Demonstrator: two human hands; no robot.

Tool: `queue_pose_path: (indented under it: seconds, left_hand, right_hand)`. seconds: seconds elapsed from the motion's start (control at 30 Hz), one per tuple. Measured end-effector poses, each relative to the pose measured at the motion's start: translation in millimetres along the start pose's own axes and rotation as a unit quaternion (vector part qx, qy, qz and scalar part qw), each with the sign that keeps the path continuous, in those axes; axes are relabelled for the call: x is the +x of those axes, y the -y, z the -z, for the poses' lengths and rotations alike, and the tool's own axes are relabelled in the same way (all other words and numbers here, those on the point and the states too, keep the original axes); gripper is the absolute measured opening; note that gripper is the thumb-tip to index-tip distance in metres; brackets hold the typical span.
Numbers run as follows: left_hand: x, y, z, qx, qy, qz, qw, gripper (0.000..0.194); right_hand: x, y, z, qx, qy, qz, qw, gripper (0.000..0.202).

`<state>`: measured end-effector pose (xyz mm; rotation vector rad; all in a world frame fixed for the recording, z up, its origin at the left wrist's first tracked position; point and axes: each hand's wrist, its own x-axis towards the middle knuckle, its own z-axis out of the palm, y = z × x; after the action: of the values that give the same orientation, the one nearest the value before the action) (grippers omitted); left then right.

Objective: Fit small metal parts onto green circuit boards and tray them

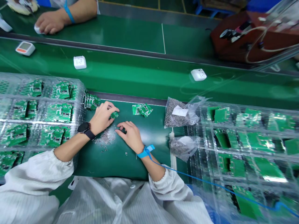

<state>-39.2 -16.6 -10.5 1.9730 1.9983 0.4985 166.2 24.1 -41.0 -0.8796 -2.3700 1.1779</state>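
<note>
My left hand, with a black watch at the wrist, is closed on a small green circuit board that it grips between thumb and fingers. Close by on the right, my right hand has thumb and forefinger drawn together near the board; whatever sits between the tips is too small to name. A blue strap with a cord circles that wrist. Under and between the hands lies a heap of tiny metal parts, with a few scattered around. Beyond them rest several loose circuit boards, and more boards stand by the left tray.
Clear compartment trays of boards flank me, the left tray and the right tray. Two bags of small parts, an upper bag and a lower bag, lie at right. White housings sit on the green belt. A co-worker's hand is opposite.
</note>
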Motion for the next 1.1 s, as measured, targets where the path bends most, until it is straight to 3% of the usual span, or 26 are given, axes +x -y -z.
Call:
queue_pose_path:
  seconds: [0.17,0.3,0.43,0.6,0.77,0.93,1.1]
  left_hand:
    - [3,-4,2.8,-0.010,-0.035,0.015,0.999,0.053]
    - [4,-13,12.0,-0.046,-0.030,0.056,0.997,0.052]
    - [3,-21,18.1,-0.101,-0.024,0.078,0.992,0.068]
    - [0,-21,15.0,-0.129,-0.019,0.063,0.990,0.070]
    - [-2,-23,14.5,-0.164,0.022,0.071,0.984,0.066]
    - [-2,-27,16.8,-0.177,0.032,0.073,0.981,0.065]
    - [-1,-33,21.2,-0.195,0.082,0.109,0.971,0.066]
  right_hand:
    - [1,9,-4,-0.085,0.020,-0.013,0.996,0.010]
    - [-1,12,-3,-0.105,0.028,-0.001,0.994,0.013]
    - [-2,6,2,0.026,0.000,-0.015,1.000,0.011]
    - [-1,-3,9,0.206,-0.028,-0.082,0.975,0.004]
    - [0,-7,9,0.241,-0.046,-0.086,0.966,0.018]
    - [2,-10,8,0.298,-0.088,-0.112,0.944,0.017]
    - [3,-8,11,0.340,-0.139,-0.118,0.923,0.016]
